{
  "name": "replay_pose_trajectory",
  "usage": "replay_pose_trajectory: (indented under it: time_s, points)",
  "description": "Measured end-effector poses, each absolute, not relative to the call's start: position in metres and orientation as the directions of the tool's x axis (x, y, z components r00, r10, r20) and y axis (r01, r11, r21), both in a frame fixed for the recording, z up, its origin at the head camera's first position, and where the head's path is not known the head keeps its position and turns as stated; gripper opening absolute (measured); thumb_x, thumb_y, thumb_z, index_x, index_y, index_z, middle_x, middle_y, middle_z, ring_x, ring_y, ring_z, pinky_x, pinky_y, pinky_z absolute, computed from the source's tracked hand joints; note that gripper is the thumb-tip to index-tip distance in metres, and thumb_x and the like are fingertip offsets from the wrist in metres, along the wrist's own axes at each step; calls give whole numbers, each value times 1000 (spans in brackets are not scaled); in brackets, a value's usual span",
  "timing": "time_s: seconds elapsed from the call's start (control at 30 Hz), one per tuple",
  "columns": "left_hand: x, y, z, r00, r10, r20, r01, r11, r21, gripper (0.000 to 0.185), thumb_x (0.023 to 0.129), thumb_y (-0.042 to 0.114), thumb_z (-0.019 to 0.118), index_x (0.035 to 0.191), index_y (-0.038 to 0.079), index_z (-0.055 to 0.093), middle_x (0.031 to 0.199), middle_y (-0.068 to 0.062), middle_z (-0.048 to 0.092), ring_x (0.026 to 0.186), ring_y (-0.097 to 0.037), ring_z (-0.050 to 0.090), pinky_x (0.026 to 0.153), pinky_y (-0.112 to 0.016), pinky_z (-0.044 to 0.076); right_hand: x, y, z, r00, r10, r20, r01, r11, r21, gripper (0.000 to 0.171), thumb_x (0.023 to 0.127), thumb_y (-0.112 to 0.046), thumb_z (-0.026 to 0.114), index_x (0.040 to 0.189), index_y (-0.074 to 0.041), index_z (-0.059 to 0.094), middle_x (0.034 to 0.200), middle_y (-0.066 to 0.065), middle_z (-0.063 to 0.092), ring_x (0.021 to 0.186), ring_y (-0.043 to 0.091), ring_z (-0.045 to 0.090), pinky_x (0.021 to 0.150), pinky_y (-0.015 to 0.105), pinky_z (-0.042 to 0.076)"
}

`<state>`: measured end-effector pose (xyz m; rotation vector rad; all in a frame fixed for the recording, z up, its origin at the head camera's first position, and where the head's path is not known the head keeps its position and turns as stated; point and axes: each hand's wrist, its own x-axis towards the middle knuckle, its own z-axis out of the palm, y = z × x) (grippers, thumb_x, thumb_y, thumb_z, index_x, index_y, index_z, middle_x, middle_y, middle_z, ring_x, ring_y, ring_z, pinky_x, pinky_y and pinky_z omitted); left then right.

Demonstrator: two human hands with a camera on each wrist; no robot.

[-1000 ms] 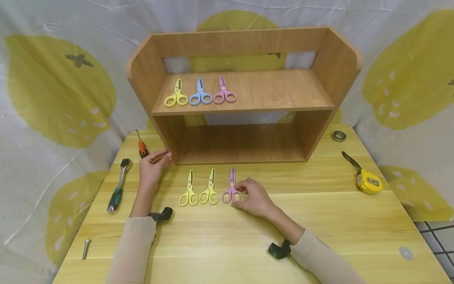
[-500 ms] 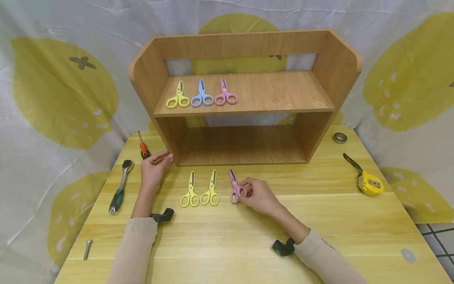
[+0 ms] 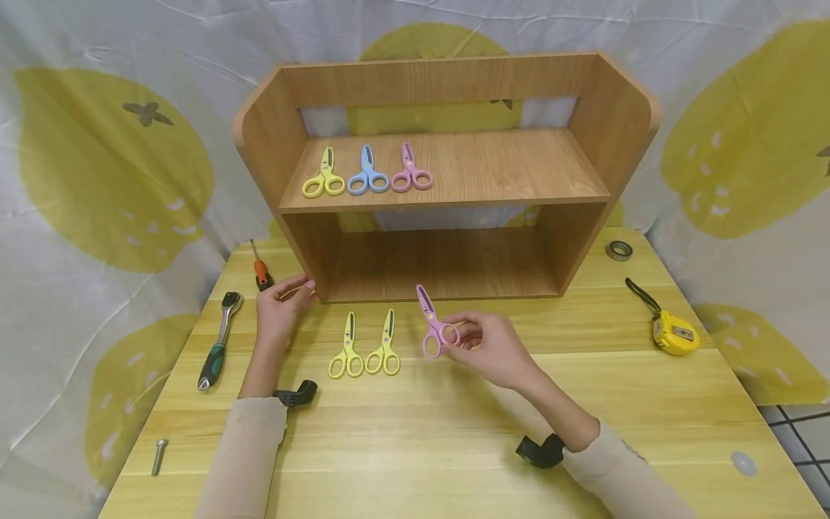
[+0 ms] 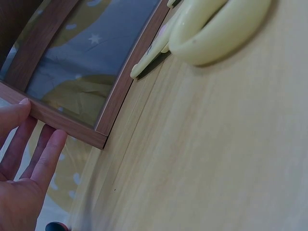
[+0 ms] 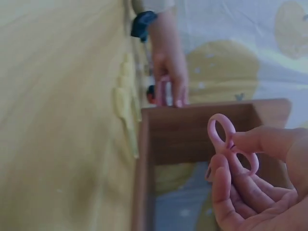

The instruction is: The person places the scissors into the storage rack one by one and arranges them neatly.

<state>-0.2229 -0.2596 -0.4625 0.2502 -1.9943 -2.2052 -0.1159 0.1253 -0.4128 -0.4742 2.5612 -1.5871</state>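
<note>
Held by its handle loops, a pair of pink-purple scissors (image 3: pixel 429 316) is pinched between the thumb and fingers of my right hand (image 3: pixel 498 352). It is raised over the table in front of the shelf, blades pointing up and left. My left hand (image 3: pixel 275 314) touches the lower front corner of the wooden shelf's (image 3: pixel 447 205) left side with extended fingertips (image 4: pixel 59 137). Two yellow scissors, one (image 3: pixel 350 344) left of the other (image 3: pixel 387 342), lie side by side on the table. On the upper board lie yellow scissors (image 3: pixel 327 170), blue scissors (image 3: pixel 367 163) and purple scissors (image 3: pixel 408 158).
Left on the table are an orange screwdriver (image 3: pixel 261 272), a ratchet wrench (image 3: pixel 220 340) and a bolt (image 3: pixel 158 457). On the right lie a metal ring (image 3: pixel 609 251), a yellow tape measure (image 3: pixel 674 333) and a pale disc (image 3: pixel 743 463). A lemon-print cloth (image 3: pixel 110 173) hangs behind.
My right hand has lifted the pink-purple scissors off the table, tilting their blades leftward, and moved slightly right and toward the shelf. The left hand stays at the shelf corner.
</note>
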Motion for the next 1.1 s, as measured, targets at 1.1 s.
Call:
replay_pose_trajectory:
  time_s: [1.1]
  points:
    - [-230, -262, -478, -969, -245, 22, 53, -119, 992, 36, 89, 3, 79, 122, -9, 70, 104, -2, 73, 94, -13, 76, 87, -32, 65, -205, 160, -263, -957, -76, 279, -286, 390, -875, 43, 90, -22, 82, 130, -13, 70, 104, 4, 78, 92, 15, 69, 77, 17, 59]
